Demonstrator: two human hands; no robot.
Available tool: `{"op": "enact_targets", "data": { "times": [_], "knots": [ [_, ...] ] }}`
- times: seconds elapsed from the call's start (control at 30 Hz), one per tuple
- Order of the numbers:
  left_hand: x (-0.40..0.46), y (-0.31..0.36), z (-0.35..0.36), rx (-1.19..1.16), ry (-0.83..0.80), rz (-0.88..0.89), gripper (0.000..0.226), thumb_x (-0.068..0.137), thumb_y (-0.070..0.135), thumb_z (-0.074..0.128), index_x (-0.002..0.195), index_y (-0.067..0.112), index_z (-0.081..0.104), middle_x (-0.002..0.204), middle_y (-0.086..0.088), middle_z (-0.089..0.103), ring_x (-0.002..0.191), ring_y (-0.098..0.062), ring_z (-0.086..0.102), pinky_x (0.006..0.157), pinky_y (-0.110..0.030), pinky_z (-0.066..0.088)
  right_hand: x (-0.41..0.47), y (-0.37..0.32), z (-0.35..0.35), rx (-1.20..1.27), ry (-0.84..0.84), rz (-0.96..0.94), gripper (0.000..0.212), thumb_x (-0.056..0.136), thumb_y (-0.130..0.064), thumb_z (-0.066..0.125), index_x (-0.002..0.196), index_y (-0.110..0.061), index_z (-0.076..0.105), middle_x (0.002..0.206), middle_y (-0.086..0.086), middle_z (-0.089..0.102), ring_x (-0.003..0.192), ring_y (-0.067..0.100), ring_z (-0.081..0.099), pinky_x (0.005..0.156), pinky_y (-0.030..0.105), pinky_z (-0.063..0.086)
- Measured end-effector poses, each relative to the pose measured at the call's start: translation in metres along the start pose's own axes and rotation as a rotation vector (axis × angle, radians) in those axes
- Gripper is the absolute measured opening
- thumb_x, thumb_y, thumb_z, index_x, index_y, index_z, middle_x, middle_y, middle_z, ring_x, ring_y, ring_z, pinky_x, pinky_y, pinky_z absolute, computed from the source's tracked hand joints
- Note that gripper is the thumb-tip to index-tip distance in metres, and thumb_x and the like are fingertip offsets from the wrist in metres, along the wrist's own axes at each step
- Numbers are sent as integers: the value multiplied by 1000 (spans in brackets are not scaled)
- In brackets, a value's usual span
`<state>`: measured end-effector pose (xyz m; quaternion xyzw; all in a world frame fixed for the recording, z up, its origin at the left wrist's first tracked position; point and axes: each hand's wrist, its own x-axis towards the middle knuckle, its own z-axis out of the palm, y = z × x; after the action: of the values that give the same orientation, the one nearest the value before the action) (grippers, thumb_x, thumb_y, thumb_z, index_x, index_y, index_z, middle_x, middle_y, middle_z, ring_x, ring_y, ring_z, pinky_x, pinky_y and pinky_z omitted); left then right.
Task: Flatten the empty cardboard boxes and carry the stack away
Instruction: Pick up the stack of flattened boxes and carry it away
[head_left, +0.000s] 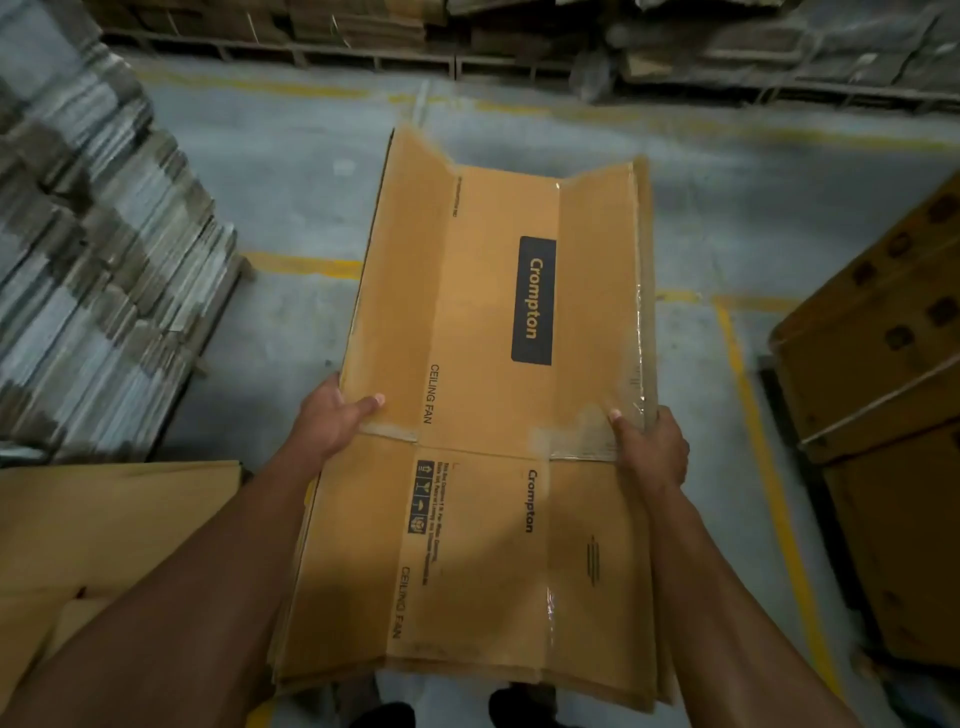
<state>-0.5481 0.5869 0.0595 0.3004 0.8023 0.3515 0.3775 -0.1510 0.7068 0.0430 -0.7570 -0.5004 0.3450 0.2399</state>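
1. Head view: a stack of flattened cardboard boxes (483, 415), printed "Crompton" and "CEILING FAN", was held at centre frame above the concrete floor (291, 171).
2. The left hand (332, 415) gripped its 9 o'clock edge, thumb on top.
3. The right hand (649, 447) gripped its 3 o'clock edge.
4. More flattened cardboard (104, 530) lay at 8 o'clock.

floor (291, 171): grey concrete, yellow lines | on it: pallets (363, 47) of flattened cardboard, far side
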Motion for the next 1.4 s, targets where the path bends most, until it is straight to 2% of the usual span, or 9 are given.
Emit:
{"op": "enact_targets", "data": {
  "times": [0.2,0.37,0.53,0.73,0.83,0.93,1.1,1.2,1.4],
  "knots": [
    [-82,50,-26,14,25,29,58,90,39,83,140,20,62,128,-6,72,112,-30,69,99,-45,55,-53,-21,-81,20,28,-33,46,93,-53,74,124,-19,65,120,9,72,111,36,67,80,36,45],
    [-126,78,-45,7,20,47,55,89,40,84,137,22,64,126,-5,74,113,-30,70,104,-51,55,-88,-35,-129,54,66,-60,41,89,-54,74,112,-21,66,108,6,71,104,35,67,81,38,50],
    [-140,94,-64,-2,14,72,56,82,47,86,131,27,67,124,-4,75,112,-32,70,104,-53,55,-112,-53,-159,40,112,-82,41,88,-55,75,106,-21,64,102,4,70,104,35,67,85,41,54],
    [-133,115,-95,-38,-62,134,73,67,58,85,130,25,67,122,-2,75,109,-30,71,103,-52,57,-143,-88,-180,24,189,-103,46,89,-55,74,116,-18,69,104,6,68,105,33,66,91,42,55],
    [-127,124,-108,-45,-106,177,69,67,55,87,126,24,68,117,-2,77,104,-29,73,99,-51,59,-161,-97,-188,40,237,-85,49,88,-57,76,117,-18,71,115,10,74,113,38,67,97,48,57],
    [-130,131,-116,-24,-143,219,65,69,53,86,124,23,69,113,-2,77,100,-28,74,96,-52,60,-188,-97,-197,53,298,-45,48,87,-58,75,114,-18,70,116,10,73,110,36,67,95,48,57],
    [-153,145,-107,39,-227,316,47,85,39,84,126,20,70,112,-4,76,102,-29,72,91,-45,59,-236,-70,-215,88,418,45,56,78,-64,72,113,-20,72,111,6,75,103,34,69,91,47,59],
    [-169,148,-89,72,-324,352,45,87,36,83,127,18,70,112,-4,76,99,-27,72,86,-40,58,-271,-44,-231,86,485,107,50,82,-60,74,113,-21,71,110,4,74,99,30,68,89,44,59],
    [-198,152,-32,143,-494,396,57,73,50,84,122,23,72,108,-1,79,98,-28,75,95,-52,61,-347,21,-269,124,610,213,33,86,-55,76,103,-28,68,104,3,73,95,28,68,87,43,59]
  ]
}}
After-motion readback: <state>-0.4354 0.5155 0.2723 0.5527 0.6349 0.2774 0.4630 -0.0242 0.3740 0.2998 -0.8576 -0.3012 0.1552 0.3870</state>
